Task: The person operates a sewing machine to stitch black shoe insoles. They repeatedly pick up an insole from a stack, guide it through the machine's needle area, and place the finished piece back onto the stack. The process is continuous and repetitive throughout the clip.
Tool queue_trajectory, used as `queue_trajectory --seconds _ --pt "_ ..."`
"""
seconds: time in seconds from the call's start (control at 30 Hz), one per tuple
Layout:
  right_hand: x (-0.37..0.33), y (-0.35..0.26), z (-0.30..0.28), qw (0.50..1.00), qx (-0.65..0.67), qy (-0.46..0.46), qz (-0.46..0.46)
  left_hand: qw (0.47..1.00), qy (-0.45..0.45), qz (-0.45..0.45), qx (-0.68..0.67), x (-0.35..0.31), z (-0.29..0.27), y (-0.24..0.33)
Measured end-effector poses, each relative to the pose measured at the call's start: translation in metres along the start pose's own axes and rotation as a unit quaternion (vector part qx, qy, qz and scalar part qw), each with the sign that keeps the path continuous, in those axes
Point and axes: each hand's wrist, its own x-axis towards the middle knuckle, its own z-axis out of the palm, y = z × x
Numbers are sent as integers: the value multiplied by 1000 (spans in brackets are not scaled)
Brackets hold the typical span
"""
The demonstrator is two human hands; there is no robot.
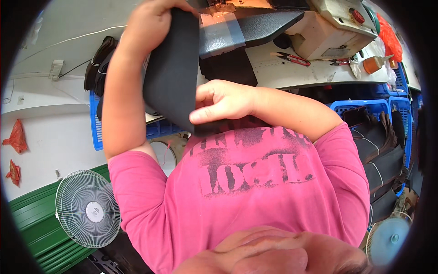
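Note:
A wide black panel of flexible material [171, 68] hangs between my hands, curving down toward my shirt. My left hand [153, 20] is at its upper end, fingers bent over the top edge; their tips are partly hidden at the frame's top. My right hand [223, 101] pinches the panel's lower right edge, thumb in front and fingers curled at the edge. Beside the panel's upper right side is the dark grey arm of what looks like a sewing machine [269, 28], wrapped with clear tape [222, 34]. Another dark piece [230, 66] lies below that arm.
Red-handled thread snips [294, 59] and an orange-based oil bottle [375, 64] lie on the white table [269, 77]. Blue crates [360, 105] with tied dark bundles [376, 137] stand at right. More dark pieces [98, 64] are at left, above a white fan [89, 208].

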Motion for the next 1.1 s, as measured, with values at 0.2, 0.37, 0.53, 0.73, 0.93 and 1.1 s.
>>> queue_trajectory --seconds 0.2,0.37,0.53,0.73,0.93,1.1 --pt "-7 4 0 946 296 133 17 989 39 91 112 0 37 -46" --pt "-43 -26 -8 935 329 126 44 996 -31 53 69 -5 32 -8" --pt "-60 -19 -7 965 252 64 -40 993 -11 47 105 -14 40 20" --pt "-71 -26 -10 954 286 74 -44 988 -6 -41 152 -12 52 29" --pt "-77 -25 -13 944 311 104 -35 986 -15 -63 152 -6 54 32" --pt "-77 -27 -14 958 267 96 -43 988 -5 -53 146 -5 55 32"
